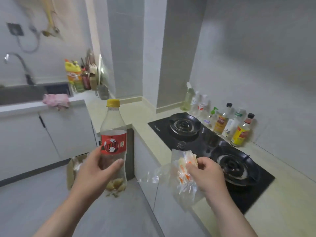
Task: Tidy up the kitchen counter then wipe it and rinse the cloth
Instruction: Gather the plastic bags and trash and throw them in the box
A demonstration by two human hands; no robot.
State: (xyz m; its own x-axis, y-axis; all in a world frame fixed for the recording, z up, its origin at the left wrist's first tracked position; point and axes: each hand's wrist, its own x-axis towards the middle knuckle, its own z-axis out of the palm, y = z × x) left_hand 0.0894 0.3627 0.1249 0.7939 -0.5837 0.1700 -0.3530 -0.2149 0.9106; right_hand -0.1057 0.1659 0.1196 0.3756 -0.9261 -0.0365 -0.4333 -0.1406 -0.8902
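A kitchen corner, seen from beside the person tidying it. At far left, a pink cloth lies bunched on the tabletop edge by the sink, untouched. Lower down, an open cardboard box sits on the floor near the cabinet corner, partly hidden behind the left arm. The left grip is curled round the lower half of a near-empty bottle with a yellow cap and red label. The bottle is held upright over the floor, and pale scraps seem to sit in its base. Further right, the right grip pinches a crumpled clear wrapper between thumb and fingertips, just off the front edge of the tabletop, beside the black hob. A row of condiment bottles stands along the wall behind the hob.

This looks like the tidying step: both grips hold rubbish, and wiping has not begun. The next move likely calls for dropping both pieces in a bin, perhaps the box, then fetching the cloth.
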